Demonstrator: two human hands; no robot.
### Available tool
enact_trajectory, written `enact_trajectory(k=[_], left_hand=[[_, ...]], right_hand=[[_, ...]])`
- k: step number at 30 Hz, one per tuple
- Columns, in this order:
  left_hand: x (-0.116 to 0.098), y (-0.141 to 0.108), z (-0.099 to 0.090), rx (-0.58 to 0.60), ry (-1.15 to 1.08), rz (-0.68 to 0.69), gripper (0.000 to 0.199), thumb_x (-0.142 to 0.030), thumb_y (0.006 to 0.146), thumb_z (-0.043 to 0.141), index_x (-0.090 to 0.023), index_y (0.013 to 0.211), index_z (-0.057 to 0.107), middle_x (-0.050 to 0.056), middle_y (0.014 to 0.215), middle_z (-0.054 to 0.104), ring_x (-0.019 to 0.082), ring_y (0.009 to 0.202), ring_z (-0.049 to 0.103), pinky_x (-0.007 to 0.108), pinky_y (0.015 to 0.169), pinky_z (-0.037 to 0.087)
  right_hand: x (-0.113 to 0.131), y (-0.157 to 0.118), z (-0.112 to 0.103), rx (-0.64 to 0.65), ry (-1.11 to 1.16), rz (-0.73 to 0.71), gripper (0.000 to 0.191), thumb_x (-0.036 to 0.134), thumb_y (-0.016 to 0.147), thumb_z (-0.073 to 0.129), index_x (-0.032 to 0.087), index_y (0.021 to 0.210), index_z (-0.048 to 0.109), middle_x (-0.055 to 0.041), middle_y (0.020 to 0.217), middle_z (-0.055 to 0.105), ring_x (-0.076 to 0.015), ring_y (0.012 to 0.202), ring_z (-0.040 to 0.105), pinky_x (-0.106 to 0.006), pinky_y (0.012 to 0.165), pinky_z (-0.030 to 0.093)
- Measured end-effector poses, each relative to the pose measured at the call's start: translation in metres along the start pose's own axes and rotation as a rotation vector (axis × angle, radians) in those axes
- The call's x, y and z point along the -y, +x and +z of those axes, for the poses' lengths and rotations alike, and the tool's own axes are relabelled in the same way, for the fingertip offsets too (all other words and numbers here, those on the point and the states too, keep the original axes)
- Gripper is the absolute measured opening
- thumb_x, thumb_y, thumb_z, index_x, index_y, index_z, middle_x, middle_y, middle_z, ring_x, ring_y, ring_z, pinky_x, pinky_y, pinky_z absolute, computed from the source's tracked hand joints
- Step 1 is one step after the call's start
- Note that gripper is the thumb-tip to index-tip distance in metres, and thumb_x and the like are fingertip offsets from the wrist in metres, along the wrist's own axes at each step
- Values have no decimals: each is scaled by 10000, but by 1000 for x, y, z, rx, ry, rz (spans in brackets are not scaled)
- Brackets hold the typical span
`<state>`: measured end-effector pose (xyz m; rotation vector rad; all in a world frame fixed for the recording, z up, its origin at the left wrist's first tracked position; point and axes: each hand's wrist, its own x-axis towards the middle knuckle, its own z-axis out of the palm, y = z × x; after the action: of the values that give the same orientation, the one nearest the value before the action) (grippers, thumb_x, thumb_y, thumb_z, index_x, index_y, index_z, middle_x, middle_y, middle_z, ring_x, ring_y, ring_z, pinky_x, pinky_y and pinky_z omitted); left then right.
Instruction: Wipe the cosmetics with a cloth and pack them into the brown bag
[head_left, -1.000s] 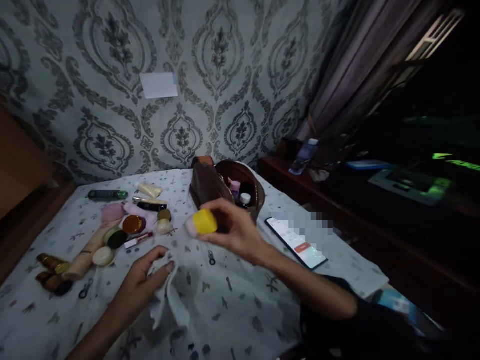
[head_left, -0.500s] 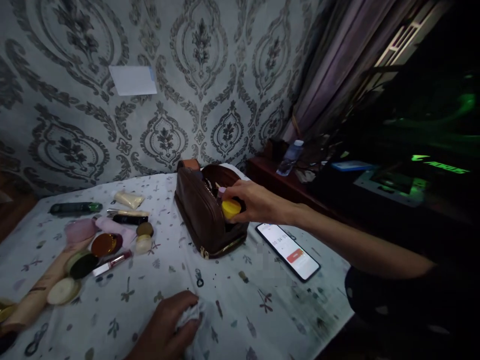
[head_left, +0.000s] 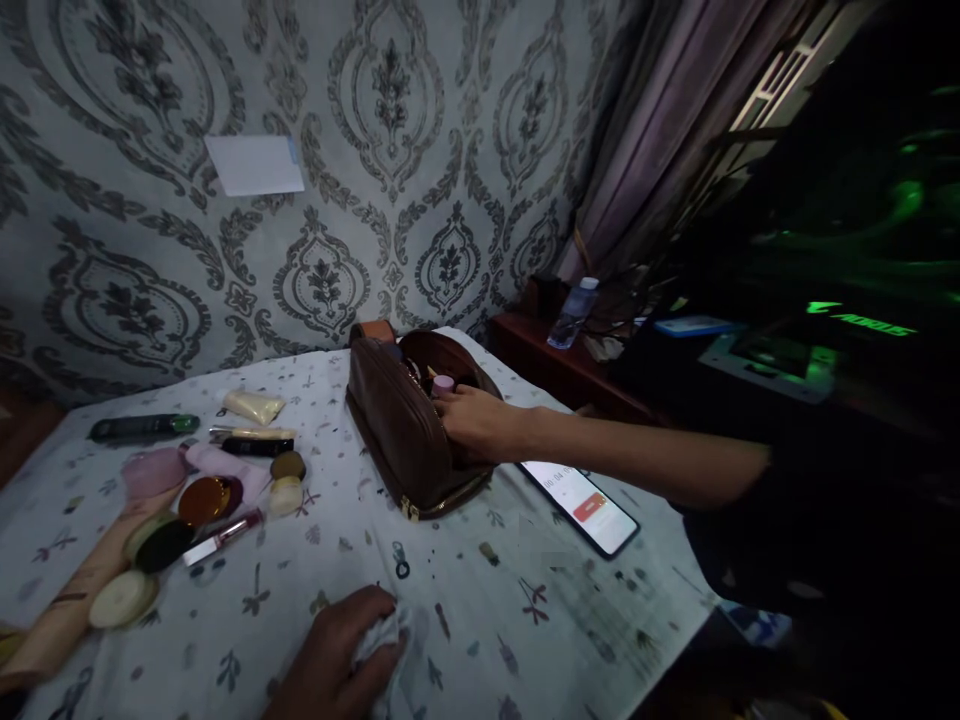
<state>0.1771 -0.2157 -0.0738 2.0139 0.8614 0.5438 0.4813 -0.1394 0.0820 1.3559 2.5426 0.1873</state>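
Note:
A brown zipped bag (head_left: 397,430) stands open on the patterned cloth. My right hand (head_left: 480,425) reaches into its opening at the right side; the fingertips are hidden inside, so what they hold cannot be made out. Beside those fingers, a pink-capped item (head_left: 443,384) shows in the bag. Near the bottom edge, my left hand (head_left: 341,650) is closed on a crumpled white tissue (head_left: 381,635), resting on the cloth. A lit phone (head_left: 589,507) lies right of the bag, partly under my right forearm.
Several cosmetics lie at the left, among them an amber jar (head_left: 204,500), a pink item (head_left: 154,470), a cream tube (head_left: 253,405) and a green bottle (head_left: 142,428). A water bottle (head_left: 572,313) stands on the dark red surface behind. Patterned wallpaper rises behind the cloth.
My right hand has moved down into the bag, and the yellow round item it held is now out of sight. My left hand keeps its grip on the tissue. The view has shifted slightly.

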Motion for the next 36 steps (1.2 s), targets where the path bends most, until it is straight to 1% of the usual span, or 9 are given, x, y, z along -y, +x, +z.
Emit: enact_trajectory(k=[2, 6, 9, 15, 19, 24, 29, 33, 36], left_hand=[[3, -1, 0, 17, 6, 19, 381, -547, 900, 523, -275, 1097, 703, 83, 1123, 727, 259, 1022, 666, 351, 934, 536], [7, -6, 5, -96, 25, 7, 413, -569, 879, 557, -280, 1137, 701, 93, 1161, 714, 273, 1078, 650, 384, 996, 511], [8, -6, 6, -107, 30, 3, 413, -577, 872, 566, -288, 1131, 708, 92, 1157, 714, 271, 1071, 649, 379, 985, 520], [3, -1, 0, -14, 26, 10, 382, -547, 879, 566, -270, 1099, 712, 89, 1109, 727, 253, 1010, 658, 362, 949, 533], [-3, 0, -4, -59, 22, -3, 390, -551, 876, 563, -267, 1099, 711, 93, 1122, 720, 262, 1032, 650, 356, 944, 529], [-15, 8, -12, 59, 1, 38, 356, -537, 875, 566, -242, 1000, 721, 78, 976, 734, 241, 899, 667, 312, 827, 554], [-22, 13, -14, 88, 2, 42, 322, -506, 892, 546, -234, 950, 708, 66, 906, 728, 229, 843, 665, 307, 802, 547], [-20, 13, -15, 82, 13, 63, 294, -484, 878, 574, -231, 945, 708, 66, 922, 732, 233, 848, 669, 305, 797, 546], [-20, 12, -16, 103, 32, 50, 277, -449, 894, 562, -225, 976, 703, 67, 928, 735, 232, 859, 671, 312, 817, 543]], right_hand=[[0, 1, 4, 28, -9, 18, 286, 188, 799, 624, 135, 1074, 682, -159, 1120, 676, -265, 1049, 611, -361, 871, 430], [-2, 3, 6, 112, -24, 33, 256, 200, 776, 650, 132, 1017, 705, -151, 1037, 714, -267, 1031, 632, -353, 854, 430], [-4, 4, 4, 141, -25, 23, 254, 207, 759, 668, 128, 996, 714, -149, 1026, 722, -264, 1021, 642, -350, 859, 423], [-3, 5, 0, 152, 4, 9, 308, 220, 765, 660, 139, 1059, 704, -133, 1038, 730, -254, 1020, 647, -339, 869, 418], [1, 5, 1, 125, -41, 39, 323, 181, 786, 630, 121, 1099, 679, -154, 1091, 719, -269, 1064, 639, -346, 862, 416], [3, 5, 2, 113, -89, 41, 247, 154, 808, 592, 107, 1028, 694, -163, 1071, 724, -275, 1063, 644, -371, 896, 408], [1, 7, -3, 165, -43, 56, 328, 240, 775, 658, 114, 1077, 674, -153, 1052, 733, -263, 1032, 657, -354, 894, 406], [5, 6, -4, 182, -70, 88, 263, 194, 789, 627, 109, 1030, 692, -154, 1053, 740, -263, 1032, 662, -355, 915, 395], [10, 5, -3, 174, -77, 94, 227, 178, 786, 623, 101, 979, 714, -166, 1056, 735, -287, 1053, 654, -372, 901, 407]])
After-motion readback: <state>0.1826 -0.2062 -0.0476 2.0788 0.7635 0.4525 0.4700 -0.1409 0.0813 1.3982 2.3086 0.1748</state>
